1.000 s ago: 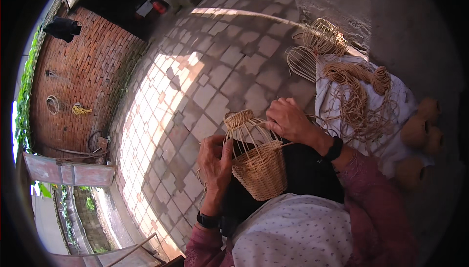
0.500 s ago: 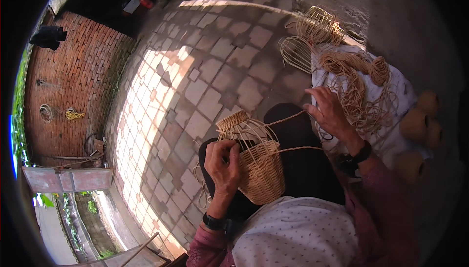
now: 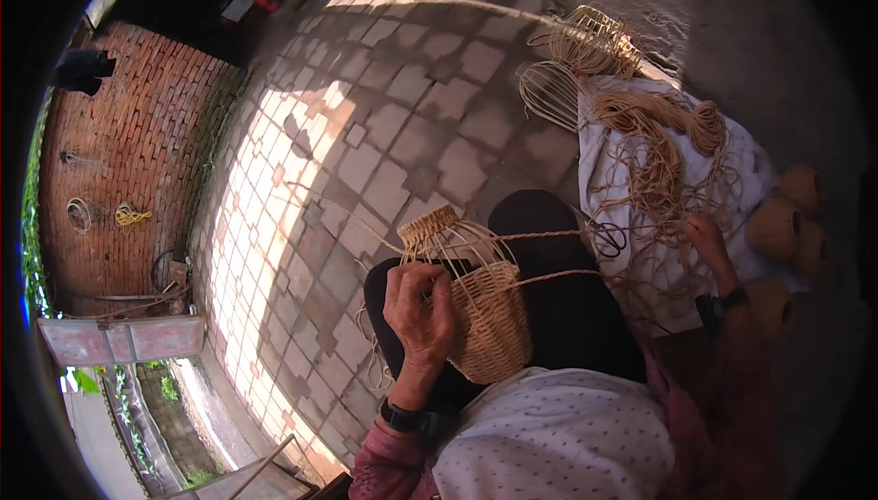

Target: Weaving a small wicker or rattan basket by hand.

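A half-woven straw basket point(image 3: 494, 326) lies across my lap, its lower body densely woven and its bare ribs running up to a small woven collar point(image 3: 428, 225). My left hand point(image 3: 419, 313) is closed on the basket's left side; its fingertips are partly hidden. Out to the right, over the cloth, my right hand point(image 3: 706, 237) is closed in a pinch on a straw cord point(image 3: 549, 234) stretched from the ribs. A second twisted cord point(image 3: 562, 274) leaves the woven part toward the right. Dark-handled scissors point(image 3: 607, 239) lie beside my right knee, under the stretched cord.
A white cloth point(image 3: 599, 153) on my right carries a tangled heap of straw cord point(image 3: 654, 148). Behind it stand wire-like basket frames point(image 3: 549, 93). Several round tan pots or baskets point(image 3: 776, 228) sit at the far right. Paving stones point(image 3: 393, 125) spread ahead; a brick wall point(image 3: 137, 153) rises at left.
My right hand has swung right, from beside the knee to over the cord heap, drawing the upper cord out straighter. The scissors now show. My left hand keeps its hold on the basket.
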